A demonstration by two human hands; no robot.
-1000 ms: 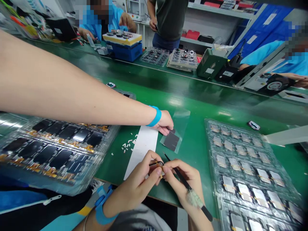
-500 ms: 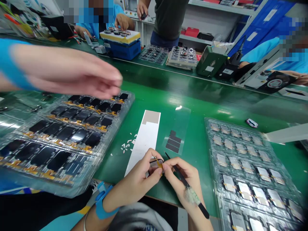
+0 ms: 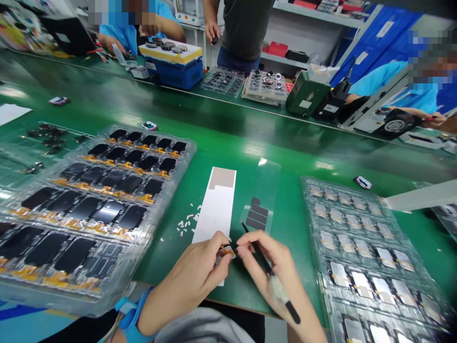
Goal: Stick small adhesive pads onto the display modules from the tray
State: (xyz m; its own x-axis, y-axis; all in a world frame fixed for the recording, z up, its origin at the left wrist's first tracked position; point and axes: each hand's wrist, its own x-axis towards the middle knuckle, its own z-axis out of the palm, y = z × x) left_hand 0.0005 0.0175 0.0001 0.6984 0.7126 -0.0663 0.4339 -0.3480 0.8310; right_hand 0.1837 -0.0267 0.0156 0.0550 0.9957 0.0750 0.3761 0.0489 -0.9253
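Note:
My left hand [image 3: 189,267] is closed on a small display module [image 3: 228,250] with an orange flex cable, above the lower end of a white paper strip [image 3: 214,214]. Black tweezers [image 3: 263,259] lie in my right hand [image 3: 280,259], their tip pointing up and away from the module. The thumb and forefinger of that hand meet at the module's right edge; whether they pinch anything there is too small to tell. Beyond the right hand lies a clear film [image 3: 269,183] bearing several dark rectangular pieces [image 3: 257,216].
At left, a clear plastic tray [image 3: 191,147] carries rows of black display modules. Another tray [image 3: 307,205] at right holds silver-backed modules. Small white scraps [image 3: 186,224] are scattered beside the strip. A white bar [image 3: 417,199] juts in from the right. Co-workers sit and stand across the bench.
Another person's arm, which reached over the left tray, has gone from view. The module has tilted in my left hand, and my hands sit slightly lower. The view has shifted a little.

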